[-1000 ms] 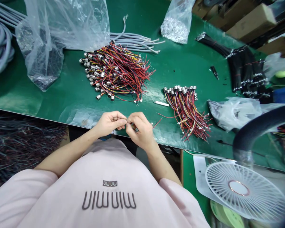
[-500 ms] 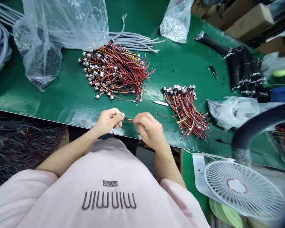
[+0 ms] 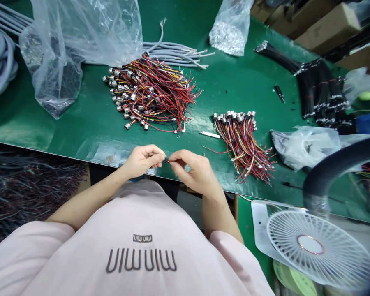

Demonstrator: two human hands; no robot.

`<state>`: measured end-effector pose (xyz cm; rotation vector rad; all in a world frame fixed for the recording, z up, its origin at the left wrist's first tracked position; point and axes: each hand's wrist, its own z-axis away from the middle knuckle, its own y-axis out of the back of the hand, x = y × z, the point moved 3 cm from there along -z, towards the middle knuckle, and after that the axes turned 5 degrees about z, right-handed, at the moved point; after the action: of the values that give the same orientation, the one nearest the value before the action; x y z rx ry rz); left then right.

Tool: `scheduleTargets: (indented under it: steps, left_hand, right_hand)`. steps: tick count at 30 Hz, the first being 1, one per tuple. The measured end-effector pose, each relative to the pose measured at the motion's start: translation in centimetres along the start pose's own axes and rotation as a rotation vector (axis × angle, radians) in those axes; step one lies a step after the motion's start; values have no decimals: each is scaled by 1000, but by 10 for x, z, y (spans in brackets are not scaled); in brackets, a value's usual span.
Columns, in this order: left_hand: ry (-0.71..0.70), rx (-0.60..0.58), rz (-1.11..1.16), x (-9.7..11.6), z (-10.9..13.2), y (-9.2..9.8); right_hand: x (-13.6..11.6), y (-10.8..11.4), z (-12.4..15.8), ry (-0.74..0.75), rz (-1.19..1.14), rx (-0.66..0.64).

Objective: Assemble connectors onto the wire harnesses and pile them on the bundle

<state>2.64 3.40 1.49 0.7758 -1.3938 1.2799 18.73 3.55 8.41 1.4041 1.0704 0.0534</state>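
The left hand (image 3: 142,160) and the right hand (image 3: 195,172) meet over the near edge of the green table (image 3: 80,121), fingertips almost touching. Each is pinched narrow on one end of a short wire lead (image 3: 167,161), which spans the small gap between them; only a dark, red-tipped stretch of it shows. Just beyond the knuckles lies a bare strip of table, the clearest room for either hand. Farther ahead of the left hand sits a large heap of red and yellow leads (image 3: 154,92) with metal connectors. Ahead and outward of the right hand lies a smaller bundle (image 3: 243,142), with a white stick (image 3: 210,134) between it and the hand. A crumpled plastic bag (image 3: 80,37) stands well beyond the left hand. A white fan (image 3: 319,250) sits well apart, outward of the right forearm, past the table's edge.
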Motion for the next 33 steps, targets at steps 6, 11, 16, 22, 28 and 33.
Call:
scheduleTargets:
  steps: [6,11,16,22,28,33]
  left_hand:
    - [15,-8,-28,1,1,-1]
    - [32,-29,-58,-1,1,-2]
    - [37,-37,-55,-1,0,-3]
    - [15,-46,-53,1,1,-3]
    - [-10,-11,-35,0,1,-1]
    - [-17,5,-7,-1,1,0]
  right_hand:
    - [2,4,0,-88,-88,-89]
    - [0,3,-1,-77,-66,-119]
    - [-5,-1,-4,20,125,-114]
    - [1,7,1,68,225,-128]
    - [4,10,9,92,50,-11]
    - [1,2,10,59,65,68]
